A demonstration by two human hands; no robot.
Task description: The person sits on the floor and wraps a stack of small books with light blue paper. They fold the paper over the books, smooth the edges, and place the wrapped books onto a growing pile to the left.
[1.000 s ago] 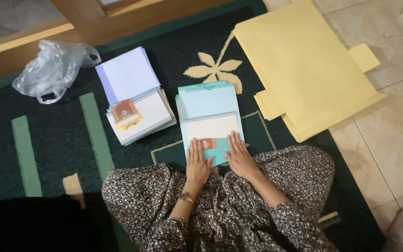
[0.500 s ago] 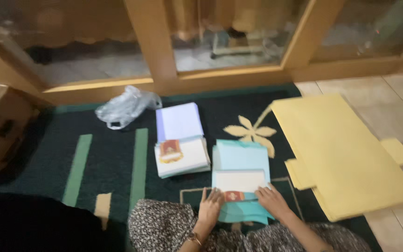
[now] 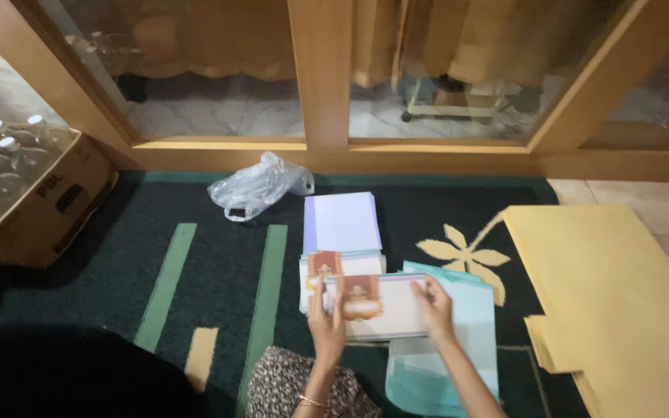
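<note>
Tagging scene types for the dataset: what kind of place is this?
Probably a home, with someone working on the floor. A dark green rug lies before wood-framed glass doors, and a cardboard box of bottles stands at the side. Both hands hold a stack of cards.

A crumpled plastic bag [image 3: 259, 186], cardboard box of bottles [image 3: 36, 203], yellow paper sheets [image 3: 621, 302].

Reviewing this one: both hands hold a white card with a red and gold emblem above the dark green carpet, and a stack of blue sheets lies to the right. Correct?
Not quite. The head view shows the big stack of sheets on the right is yellow, not blue. The rest stands: the left hand and right hand hold the white card with its red and gold emblem above the dark green carpet.
</note>
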